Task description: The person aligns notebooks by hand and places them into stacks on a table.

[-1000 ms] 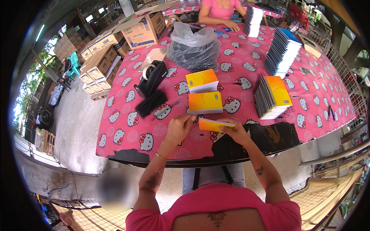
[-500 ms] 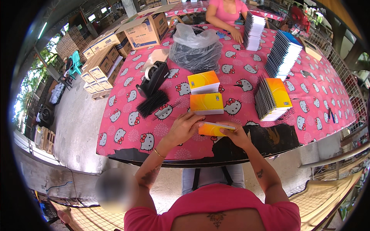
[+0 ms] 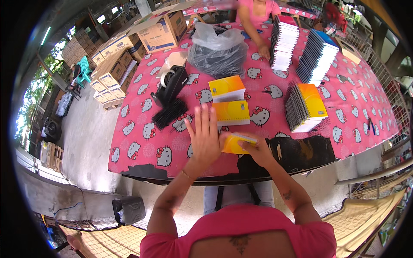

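Two hands meet at the near edge of the table, both on one small yellow notebook [image 3: 235,143]. The right hand [image 3: 257,150] grips that notebook from its right side, fingers curled over the edge, holding it just above the pink cartoon-cat tablecloth [image 3: 142,142]. The left hand [image 3: 205,136] is spread wide, palm flat, fingers straight and fanned, and its heel touches the notebook's left end. Whether the palm presses on the cover or only rests against it, I cannot tell.

Just beyond the left hand's fingertips lies a yellow-and-orange notebook [image 3: 232,112], flat on the cloth, and a second one like it [image 3: 226,88] sits farther out, past the first. To the left of the left hand's fingers lies a bundle of black spiral binding combs [image 3: 170,113], and beyond that stands a black tape dispenser [image 3: 171,84]. Off to the right of the right hand, well apart, a stack of spiral-bound notebooks [image 3: 306,107] rests with an orange cover on top. Under the right hand the cloth is torn and a dark patch of bare table [image 3: 297,152] shows.

Far across from both hands sit a grey plastic bag [image 3: 217,51], two taller stacks of white-edged notebooks [image 3: 301,49], and another person's hand [image 3: 264,52] resting beside one stack.
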A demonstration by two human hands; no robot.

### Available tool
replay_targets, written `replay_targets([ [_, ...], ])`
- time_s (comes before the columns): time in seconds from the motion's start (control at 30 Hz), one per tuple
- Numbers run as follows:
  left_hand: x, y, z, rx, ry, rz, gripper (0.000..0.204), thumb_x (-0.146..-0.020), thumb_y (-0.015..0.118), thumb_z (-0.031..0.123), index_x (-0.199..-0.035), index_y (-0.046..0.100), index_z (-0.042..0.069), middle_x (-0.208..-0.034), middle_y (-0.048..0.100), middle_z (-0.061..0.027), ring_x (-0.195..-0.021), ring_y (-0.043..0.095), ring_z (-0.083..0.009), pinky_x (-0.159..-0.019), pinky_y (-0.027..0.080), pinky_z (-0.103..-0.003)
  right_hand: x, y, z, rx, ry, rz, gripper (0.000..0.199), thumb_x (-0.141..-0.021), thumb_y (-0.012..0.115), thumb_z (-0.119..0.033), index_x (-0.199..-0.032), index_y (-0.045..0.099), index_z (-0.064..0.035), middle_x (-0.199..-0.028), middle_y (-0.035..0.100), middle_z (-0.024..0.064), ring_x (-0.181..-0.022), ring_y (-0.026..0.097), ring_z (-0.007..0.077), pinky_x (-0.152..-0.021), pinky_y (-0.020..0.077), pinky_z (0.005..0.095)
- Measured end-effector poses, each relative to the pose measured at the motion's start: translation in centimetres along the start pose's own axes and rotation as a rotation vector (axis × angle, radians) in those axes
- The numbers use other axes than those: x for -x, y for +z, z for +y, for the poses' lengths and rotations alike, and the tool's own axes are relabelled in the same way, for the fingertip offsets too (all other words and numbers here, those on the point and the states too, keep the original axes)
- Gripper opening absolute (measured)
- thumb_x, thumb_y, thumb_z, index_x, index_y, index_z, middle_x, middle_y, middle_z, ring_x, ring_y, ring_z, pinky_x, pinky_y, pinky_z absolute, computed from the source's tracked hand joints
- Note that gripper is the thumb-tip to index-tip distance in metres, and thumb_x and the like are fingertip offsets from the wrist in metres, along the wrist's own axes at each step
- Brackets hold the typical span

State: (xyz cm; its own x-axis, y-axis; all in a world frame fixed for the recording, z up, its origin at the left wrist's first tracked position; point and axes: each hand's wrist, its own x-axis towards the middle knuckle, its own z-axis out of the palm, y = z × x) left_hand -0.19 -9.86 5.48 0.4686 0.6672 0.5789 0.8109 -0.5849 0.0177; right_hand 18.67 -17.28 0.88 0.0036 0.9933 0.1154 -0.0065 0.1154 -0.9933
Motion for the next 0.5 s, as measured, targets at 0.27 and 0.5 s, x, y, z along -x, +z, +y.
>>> replay_targets([
  [0.27, 0.9, -0.6, 1.3, -0.057, 0.129, -0.057, 0.080, -0.097, 0.040, 0.057, -0.144, 0.040, -0.007, -0.152, 0.037, -0.0277, -0.145, 0.031, -0.0421, -0.114, 0.015, -0.065, -0.7, -0.8, -0.1, -0.007, -0.042, -0.143, 0.034, -0.099, 0.060, -0.011, -0.131, 0.060, 0.0013, -0.119, 0.067, 0.0073, -0.107, 0.060, 0.0097, -0.092, 0.0510, 0.0276],
  [0.5, 1.8, -0.6, 1.9, -0.014, 0.237, -0.090, 0.085, -0.096, 0.042, 0.060, -0.142, 0.039, -0.011, -0.150, 0.035, -0.0331, -0.144, 0.029, -0.0470, -0.113, 0.019, -0.067, -0.2, -0.5, -0.8, 0.016, -0.041, -0.141, 0.034, -0.100, 0.059, -0.009, -0.132, 0.058, 0.0021, -0.116, 0.067, 0.0060, -0.101, 0.062, 0.0110, -0.086, 0.0536, 0.0279],
])
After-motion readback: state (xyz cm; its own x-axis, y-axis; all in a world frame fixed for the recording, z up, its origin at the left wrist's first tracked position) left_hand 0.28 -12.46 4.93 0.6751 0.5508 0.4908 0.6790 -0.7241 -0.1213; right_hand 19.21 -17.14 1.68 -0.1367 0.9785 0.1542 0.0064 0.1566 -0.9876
